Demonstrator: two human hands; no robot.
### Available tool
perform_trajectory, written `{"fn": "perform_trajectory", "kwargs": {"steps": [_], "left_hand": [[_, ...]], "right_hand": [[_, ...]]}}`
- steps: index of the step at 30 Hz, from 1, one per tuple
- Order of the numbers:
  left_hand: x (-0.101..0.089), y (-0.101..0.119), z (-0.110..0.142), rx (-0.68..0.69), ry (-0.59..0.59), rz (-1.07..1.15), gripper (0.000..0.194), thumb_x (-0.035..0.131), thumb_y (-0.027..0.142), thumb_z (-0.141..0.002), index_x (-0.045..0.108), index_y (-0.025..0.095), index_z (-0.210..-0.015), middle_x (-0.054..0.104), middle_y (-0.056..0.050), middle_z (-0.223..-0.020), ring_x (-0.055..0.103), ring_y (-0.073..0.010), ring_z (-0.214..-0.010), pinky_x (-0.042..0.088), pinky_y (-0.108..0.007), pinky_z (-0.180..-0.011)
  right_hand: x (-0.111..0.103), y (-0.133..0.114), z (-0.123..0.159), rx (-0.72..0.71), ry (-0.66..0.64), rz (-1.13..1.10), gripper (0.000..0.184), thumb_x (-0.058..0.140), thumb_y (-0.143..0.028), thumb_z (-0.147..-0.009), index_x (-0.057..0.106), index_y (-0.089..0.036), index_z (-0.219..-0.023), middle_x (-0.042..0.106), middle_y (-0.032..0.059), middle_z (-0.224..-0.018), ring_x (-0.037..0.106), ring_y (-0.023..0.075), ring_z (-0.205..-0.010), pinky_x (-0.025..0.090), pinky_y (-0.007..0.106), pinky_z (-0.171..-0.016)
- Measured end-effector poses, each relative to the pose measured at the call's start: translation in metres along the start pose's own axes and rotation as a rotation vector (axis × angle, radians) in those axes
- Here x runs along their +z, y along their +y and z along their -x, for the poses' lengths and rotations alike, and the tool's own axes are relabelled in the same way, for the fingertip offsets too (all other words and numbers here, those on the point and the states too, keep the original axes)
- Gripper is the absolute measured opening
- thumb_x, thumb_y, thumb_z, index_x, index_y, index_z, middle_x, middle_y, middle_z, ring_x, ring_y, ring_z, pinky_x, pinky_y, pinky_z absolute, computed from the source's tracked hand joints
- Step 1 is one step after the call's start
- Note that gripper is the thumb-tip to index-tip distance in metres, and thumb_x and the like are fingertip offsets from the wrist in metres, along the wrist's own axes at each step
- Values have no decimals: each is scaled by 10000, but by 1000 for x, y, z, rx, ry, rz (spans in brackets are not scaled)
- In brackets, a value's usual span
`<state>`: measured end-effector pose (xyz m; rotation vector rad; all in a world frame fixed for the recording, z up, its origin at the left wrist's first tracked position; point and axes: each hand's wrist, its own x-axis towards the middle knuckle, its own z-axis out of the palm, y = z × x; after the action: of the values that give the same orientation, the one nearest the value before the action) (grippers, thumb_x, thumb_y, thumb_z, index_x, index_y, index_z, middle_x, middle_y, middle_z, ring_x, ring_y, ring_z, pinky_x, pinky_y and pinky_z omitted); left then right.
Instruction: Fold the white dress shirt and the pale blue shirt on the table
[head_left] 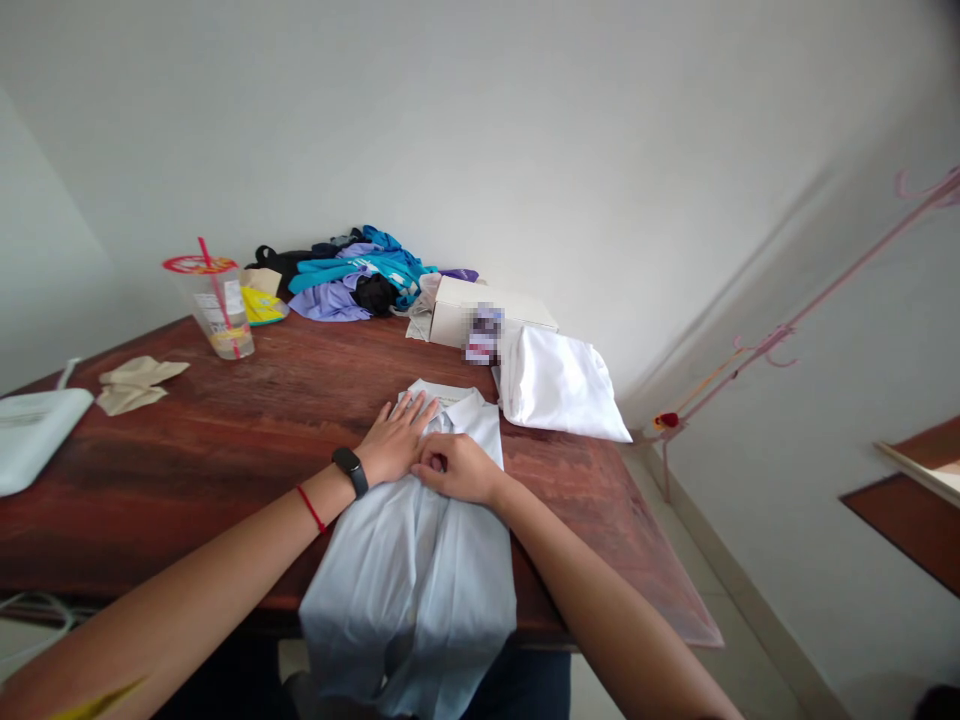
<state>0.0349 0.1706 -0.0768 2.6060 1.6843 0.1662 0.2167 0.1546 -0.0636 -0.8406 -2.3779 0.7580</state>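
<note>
A pale grey-blue collared shirt (442, 560) lies lengthwise on the dark wooden table, its collar at the far end and its lower part hanging over the front edge. Flat on the shirt just below the collar rests my left hand (397, 435), fingers spread; a black band and a red string circle that wrist. Right beside it, my right hand (461, 468) is closed with curled fingers over the shirt's front. The fingertips press together at the fabric there, but what they pinch, if anything, is hidden.
Right of the collar lies folded white satiny cloth (562, 380), before a white box (487, 300). A heap of clothes (367, 270) is against the wall. A plastic cup with straw (221, 310), brown paper (139, 385) and a white device (41, 435) occupy the left. A pink rack (750, 355) stands right.
</note>
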Motion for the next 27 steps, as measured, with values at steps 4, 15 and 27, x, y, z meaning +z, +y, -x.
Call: {"fn": "perform_trajectory", "kwargs": {"steps": [4, 15, 27], "left_hand": [[3, 0, 28, -77, 42, 38, 668, 319, 458, -1067, 266, 125, -1643, 137, -187, -1713, 127, -393, -1579, 259, -584, -1226], [-7, 33, 143, 225, 51, 42, 730, 448, 619, -1008, 154, 410, -1642, 217, -38, -1702, 214, -378, -1566, 255, -673, -1210], [-38, 8, -41, 246, 185, 159, 339, 404, 264, -1049, 662, 184, -1254, 683, -103, -1333, 594, -239, -1299, 439, -393, -1130]], "right_hand": [[-7, 4, -1, 49, 168, -60, 349, 489, -314, -1024, 619, -185, -726, 609, -14, -696, 515, 127, -652, 372, 250, -648], [-6, 28, -8, 315, 480, -167, 388, 523, -370, -959, 582, -192, -620, 547, -20, -585, 495, 138, -615, 333, 259, -604], [-3, 43, -14, 417, 597, -500, 645, 391, -710, -940, 542, -221, -547, 448, -34, -417, 403, 116, -382, 346, 244, -446]]}}
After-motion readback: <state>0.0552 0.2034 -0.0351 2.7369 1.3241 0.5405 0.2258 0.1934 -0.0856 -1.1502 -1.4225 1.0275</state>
